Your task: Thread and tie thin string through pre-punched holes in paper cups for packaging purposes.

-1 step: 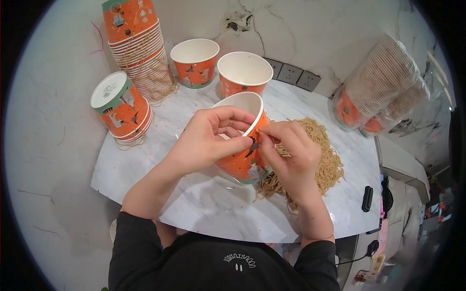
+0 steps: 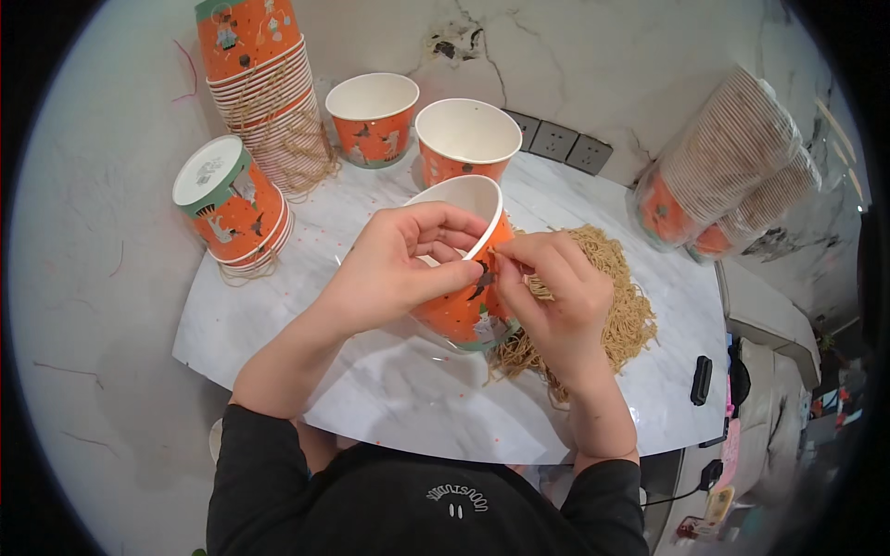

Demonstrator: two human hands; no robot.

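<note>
My left hand (image 2: 394,264) grips an orange paper cup (image 2: 464,310) with a white inside, tilted over the middle of the white marble table (image 2: 389,389). Fingers of that hand curl over the rim. My right hand (image 2: 552,292) pinches at the cup's right side just under the rim, thumb and fingertips pressed together on it. Directly behind and under the right hand lies a heap of tan string loops (image 2: 616,296).
Two empty orange cups (image 2: 374,116) (image 2: 466,139) stand at the back. A tall cup stack (image 2: 264,88) and a short stack with a lid (image 2: 227,199) sit at the left. Sleeved cup stacks (image 2: 732,171) lie at the right. A black object (image 2: 702,380) rests near the right edge.
</note>
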